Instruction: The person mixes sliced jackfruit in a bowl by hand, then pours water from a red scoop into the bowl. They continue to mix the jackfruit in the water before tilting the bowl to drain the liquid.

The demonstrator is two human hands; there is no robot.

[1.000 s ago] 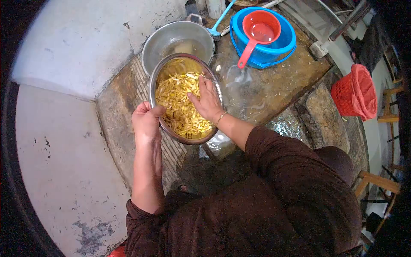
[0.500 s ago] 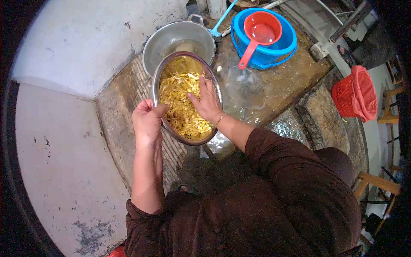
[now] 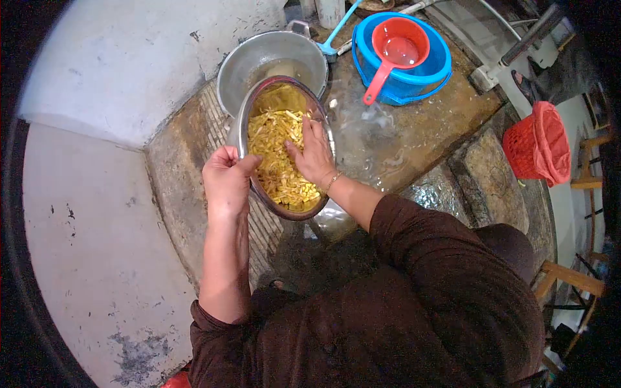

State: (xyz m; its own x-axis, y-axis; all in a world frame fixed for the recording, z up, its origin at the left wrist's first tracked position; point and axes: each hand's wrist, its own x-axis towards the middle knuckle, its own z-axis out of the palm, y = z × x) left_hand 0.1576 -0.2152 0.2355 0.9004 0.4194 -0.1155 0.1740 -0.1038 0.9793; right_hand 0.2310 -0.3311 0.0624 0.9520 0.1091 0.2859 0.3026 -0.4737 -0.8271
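Observation:
My left hand (image 3: 226, 178) grips the left rim of a metal bowl (image 3: 264, 92), thumb over the edge and fingers curled outside. Yellow chopped strips (image 3: 279, 165), perhaps a shredded vegetable, fill much of the tilted bowl. My right hand (image 3: 314, 155) reaches in over the right rim, its fingers stretched out and the thumb apart, resting against the strips. Just beyond, a large grey metal pot (image 3: 236, 81) holds some cloudy liquid, its near side partly hidden behind the bowl.
A blue bucket (image 3: 402, 90) at the back right carries a blue basin with a red dipper (image 3: 401, 44) on it. A light-blue long-handled tool (image 3: 333, 39) lies beside the pot. At right stand a red lined basket (image 3: 521, 145) and a wooden stool (image 3: 572, 278). Wet concrete (image 3: 414, 129) surrounds them.
The bowl looks tilted more steeply and narrower from here, and has shifted slightly right with my left hand. My right hand stays against the strips.

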